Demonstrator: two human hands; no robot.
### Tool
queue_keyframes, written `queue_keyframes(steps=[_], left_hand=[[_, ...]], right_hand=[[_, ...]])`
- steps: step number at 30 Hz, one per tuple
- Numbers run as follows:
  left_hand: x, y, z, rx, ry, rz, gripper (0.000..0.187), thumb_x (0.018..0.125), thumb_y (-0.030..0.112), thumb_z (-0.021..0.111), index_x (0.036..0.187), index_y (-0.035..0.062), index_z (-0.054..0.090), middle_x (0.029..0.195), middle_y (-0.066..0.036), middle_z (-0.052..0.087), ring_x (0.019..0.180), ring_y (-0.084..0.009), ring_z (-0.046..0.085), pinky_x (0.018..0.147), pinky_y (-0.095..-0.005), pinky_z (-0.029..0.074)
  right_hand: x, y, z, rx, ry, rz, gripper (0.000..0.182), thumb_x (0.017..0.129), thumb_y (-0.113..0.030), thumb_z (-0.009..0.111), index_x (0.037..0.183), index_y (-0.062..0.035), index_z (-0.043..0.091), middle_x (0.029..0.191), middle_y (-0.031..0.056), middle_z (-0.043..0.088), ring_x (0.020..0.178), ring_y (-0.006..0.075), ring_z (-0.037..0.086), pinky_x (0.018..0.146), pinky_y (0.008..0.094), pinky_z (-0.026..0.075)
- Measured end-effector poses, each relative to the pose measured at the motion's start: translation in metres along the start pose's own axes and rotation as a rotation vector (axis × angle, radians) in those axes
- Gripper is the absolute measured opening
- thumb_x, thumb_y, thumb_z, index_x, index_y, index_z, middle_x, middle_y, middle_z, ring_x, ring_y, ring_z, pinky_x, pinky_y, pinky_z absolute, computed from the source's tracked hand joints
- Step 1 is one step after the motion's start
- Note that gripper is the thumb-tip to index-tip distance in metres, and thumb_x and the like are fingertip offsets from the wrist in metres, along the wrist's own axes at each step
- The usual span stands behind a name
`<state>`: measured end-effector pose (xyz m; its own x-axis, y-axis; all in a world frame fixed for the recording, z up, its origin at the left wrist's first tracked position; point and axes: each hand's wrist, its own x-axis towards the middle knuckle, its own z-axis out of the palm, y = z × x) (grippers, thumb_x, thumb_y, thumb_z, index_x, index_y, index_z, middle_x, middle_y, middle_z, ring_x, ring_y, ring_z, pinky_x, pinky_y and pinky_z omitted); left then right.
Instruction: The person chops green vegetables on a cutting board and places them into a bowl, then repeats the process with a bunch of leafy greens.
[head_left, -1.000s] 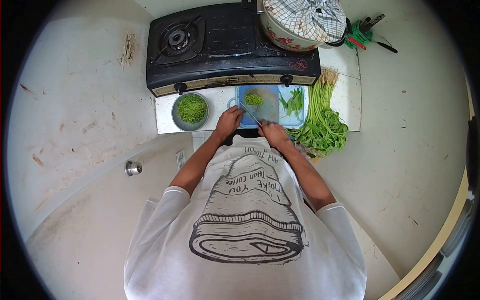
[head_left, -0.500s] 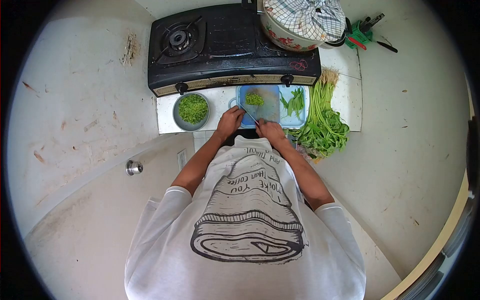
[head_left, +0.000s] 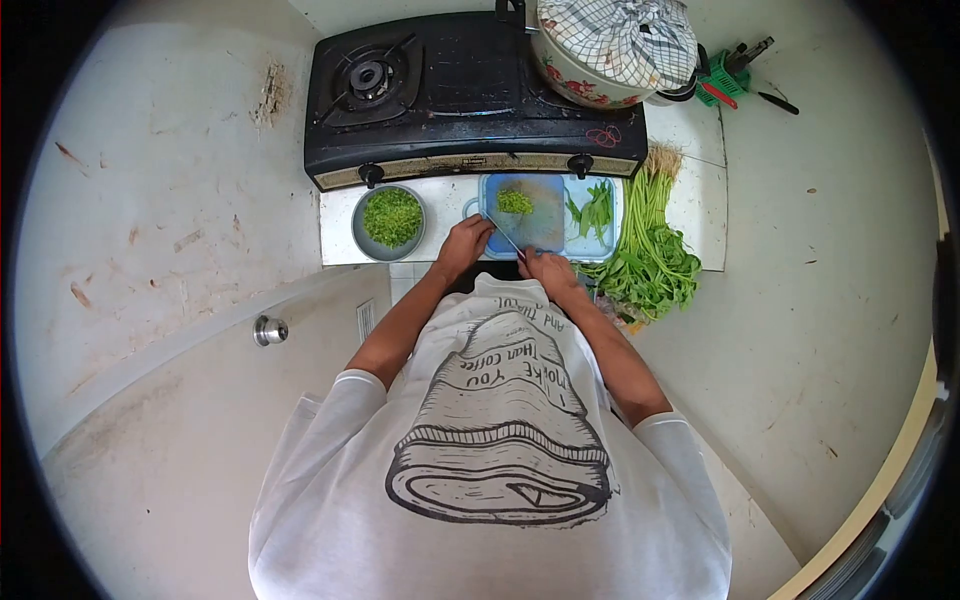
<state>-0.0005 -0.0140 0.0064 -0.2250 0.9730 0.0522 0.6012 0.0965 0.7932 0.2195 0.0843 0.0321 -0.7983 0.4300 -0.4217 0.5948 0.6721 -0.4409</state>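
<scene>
My right hand (head_left: 548, 272) is closed around the handle of a knife (head_left: 506, 235), whose blade slants up and left over the near edge of a blue cutting board (head_left: 545, 220). By the blade's tip is my left hand (head_left: 466, 244), its fingers curled together at the board's left corner. Whether they pinch the blade or some small piece cannot be made out. A small heap of chopped greens (head_left: 515, 203) lies on the board beyond the blade. Right of it, loose green leaves (head_left: 594, 208) rest in a light-blue tray (head_left: 612, 245) partly under the board.
A grey bowl (head_left: 357, 232) of chopped greens stands left. Long-stemmed leafy greens (head_left: 655, 230) hang over the counter's right front edge. Behind are a black gas stove (head_left: 470, 125), a cloth-covered pot (head_left: 585, 85) and a green basket (head_left: 722, 75) with utensils. A door knob (head_left: 270, 331) is at left.
The whole view has shifted slightly. My right hand has drawn the knife's handle a little toward my body; my left hand stays by the blade's tip.
</scene>
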Motion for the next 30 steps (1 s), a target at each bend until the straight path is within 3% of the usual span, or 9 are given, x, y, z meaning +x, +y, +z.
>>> queue_keyframes(steps=[10, 22, 30], left_hand=[[-0.001, 0.000, 0.000, -0.010, 0.001, -0.013, 0.012, 0.094, 0.006, 0.069, 0.104, 0.0014, 0.072, 0.097, -0.017, 0.068, 0.091, -0.0389, 0.069, 0.080, -0.0446, 0.056], [0.000, 0.001, -0.004, -0.020, 0.003, 0.018, 0.011, 0.095, 0.006, 0.066, 0.104, 0.0005, 0.071, 0.096, -0.017, 0.068, 0.089, -0.0406, 0.068, 0.080, -0.0469, 0.057], [-0.005, -0.003, -0.011, 0.048, -0.101, 0.054, 0.022, 0.093, 0.003, 0.066, 0.113, 0.0018, 0.074, 0.099, -0.015, 0.066, 0.088, -0.0377, 0.070, 0.080, -0.0444, 0.058]], right_hand=[[0.007, 0.001, -0.001, 0.008, 0.031, 0.044, 0.038, 0.103, -0.035, 0.054, 0.112, 0.0016, 0.058, 0.082, 0.0293, 0.072, 0.080, 0.0483, 0.072, 0.074, 0.0566, 0.058], [0.001, -0.005, -0.006, 0.038, 0.006, 0.016, 0.035, 0.103, -0.032, 0.055, 0.106, 0.0018, 0.058, 0.079, 0.0286, 0.072, 0.077, 0.0471, 0.072, 0.072, 0.0575, 0.057], [0.017, -0.005, 0.000, -0.005, 0.065, -0.018, 0.034, 0.102, -0.032, 0.056, 0.105, 0.0016, 0.060, 0.084, 0.0286, 0.073, 0.079, 0.0453, 0.074, 0.074, 0.0548, 0.059]])
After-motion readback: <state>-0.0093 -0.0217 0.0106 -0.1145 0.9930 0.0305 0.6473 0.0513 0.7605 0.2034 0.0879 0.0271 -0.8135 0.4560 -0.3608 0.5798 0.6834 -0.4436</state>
